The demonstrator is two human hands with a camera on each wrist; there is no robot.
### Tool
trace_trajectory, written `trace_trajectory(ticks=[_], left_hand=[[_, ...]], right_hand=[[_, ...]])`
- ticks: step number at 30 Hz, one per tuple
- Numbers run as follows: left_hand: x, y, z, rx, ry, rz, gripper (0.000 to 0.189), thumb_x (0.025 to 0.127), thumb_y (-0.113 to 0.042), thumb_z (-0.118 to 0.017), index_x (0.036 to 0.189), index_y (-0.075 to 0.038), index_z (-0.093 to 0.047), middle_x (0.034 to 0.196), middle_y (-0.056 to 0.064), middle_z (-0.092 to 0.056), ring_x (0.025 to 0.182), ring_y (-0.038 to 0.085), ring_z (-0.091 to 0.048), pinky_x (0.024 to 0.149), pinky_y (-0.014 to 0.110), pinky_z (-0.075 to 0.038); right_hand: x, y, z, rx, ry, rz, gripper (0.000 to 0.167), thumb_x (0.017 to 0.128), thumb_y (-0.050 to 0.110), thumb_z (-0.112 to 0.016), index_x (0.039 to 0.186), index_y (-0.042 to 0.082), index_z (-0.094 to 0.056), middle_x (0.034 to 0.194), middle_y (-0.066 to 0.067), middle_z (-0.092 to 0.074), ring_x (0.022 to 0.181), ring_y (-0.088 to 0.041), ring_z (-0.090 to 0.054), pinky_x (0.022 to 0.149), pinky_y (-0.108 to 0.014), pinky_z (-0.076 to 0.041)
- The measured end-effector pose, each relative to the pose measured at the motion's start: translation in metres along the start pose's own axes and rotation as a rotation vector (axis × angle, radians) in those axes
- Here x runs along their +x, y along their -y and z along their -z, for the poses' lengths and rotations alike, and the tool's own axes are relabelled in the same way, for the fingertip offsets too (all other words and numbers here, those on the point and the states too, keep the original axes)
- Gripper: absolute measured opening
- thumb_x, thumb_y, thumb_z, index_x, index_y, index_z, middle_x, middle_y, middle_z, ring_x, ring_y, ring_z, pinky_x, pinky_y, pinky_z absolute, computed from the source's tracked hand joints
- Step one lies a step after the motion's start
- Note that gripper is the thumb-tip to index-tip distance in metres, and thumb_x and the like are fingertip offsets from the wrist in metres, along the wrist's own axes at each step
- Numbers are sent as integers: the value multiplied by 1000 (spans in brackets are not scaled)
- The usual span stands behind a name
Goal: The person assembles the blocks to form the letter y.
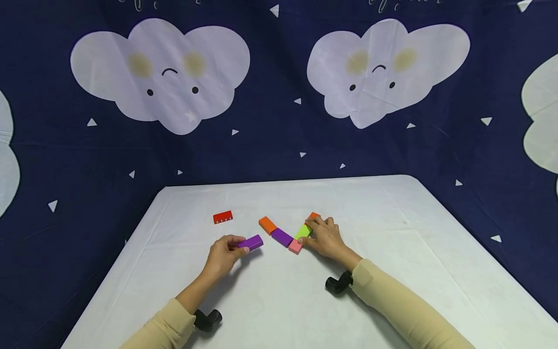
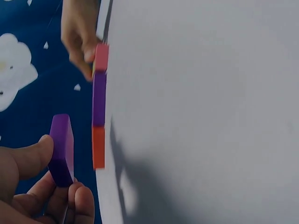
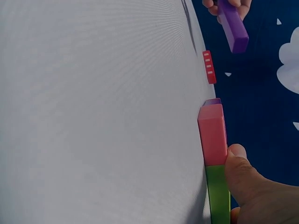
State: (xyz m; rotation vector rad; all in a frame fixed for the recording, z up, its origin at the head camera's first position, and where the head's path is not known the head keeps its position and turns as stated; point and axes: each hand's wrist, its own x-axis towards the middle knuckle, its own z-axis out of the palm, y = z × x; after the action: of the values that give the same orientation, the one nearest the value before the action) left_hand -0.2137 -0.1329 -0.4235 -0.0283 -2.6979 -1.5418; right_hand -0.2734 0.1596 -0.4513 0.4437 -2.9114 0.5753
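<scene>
My left hand point(image 1: 222, 254) holds a purple block point(image 1: 251, 243) between thumb and fingers, raised above the white table, its shadow falling below. In the left wrist view the thumb presses one side of this purple block point(image 2: 61, 149). Ahead of it, a V-shaped row lies on the table: an orange block point(image 1: 267, 225), a second purple block point(image 1: 282, 237), a pink block point(image 1: 295, 246), a lime green block point(image 1: 303, 231) and another orange block point(image 1: 313, 215). My right hand point(image 1: 326, 236) grips the green block, thumb by the pink joint and fingers at the far orange end, partly hiding them.
A red block point(image 1: 223, 217) with small white marks lies apart at the back left of the white table point(image 1: 392, 213). Behind the table hangs a dark blue cloth point(image 1: 270, 160) with clouds. Black curved pieces point(image 1: 338, 283) stick out at both wrists.
</scene>
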Motion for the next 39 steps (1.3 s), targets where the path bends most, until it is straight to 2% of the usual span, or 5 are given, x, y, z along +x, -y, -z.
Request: trace_trajectory(ticks=[8,18,34,39], left_hand=[[-12,-6,-22,-11,24,-26,27,80,-6,-72,105,2,-66,91,12,-60,75,15,-54,58,19,-45],[-17,-9,-41,35,68,-74,27,80,-10,-73,103,1,-65,88,12,-58,74,14,-51,59,19,-43],[-20,-13,-58,83,110,-86,27,79,-14,-74,101,-1,-65,84,8,-55,75,14,-46,62,21,-37],[-21,-12,-60,107,114,-103,27,78,-15,-76,99,-2,-66,82,6,-54,76,14,-44,62,21,-35]], right_hand=[[0,1,0,-8,-4,-6,65,79,50,-68,129,10,-57,133,-8,-53,100,-31,-43,80,-43,-34],[-1,2,0,-2,-1,-7,65,80,51,-67,130,10,-56,135,-8,-52,101,-32,-43,80,-43,-34],[0,0,-2,1,0,-5,66,80,51,-67,130,10,-56,135,-9,-52,102,-33,-43,80,-43,-34],[-1,-1,-2,13,-40,27,69,79,55,-65,127,6,-57,132,-11,-54,97,-31,-42,77,-41,-32]])
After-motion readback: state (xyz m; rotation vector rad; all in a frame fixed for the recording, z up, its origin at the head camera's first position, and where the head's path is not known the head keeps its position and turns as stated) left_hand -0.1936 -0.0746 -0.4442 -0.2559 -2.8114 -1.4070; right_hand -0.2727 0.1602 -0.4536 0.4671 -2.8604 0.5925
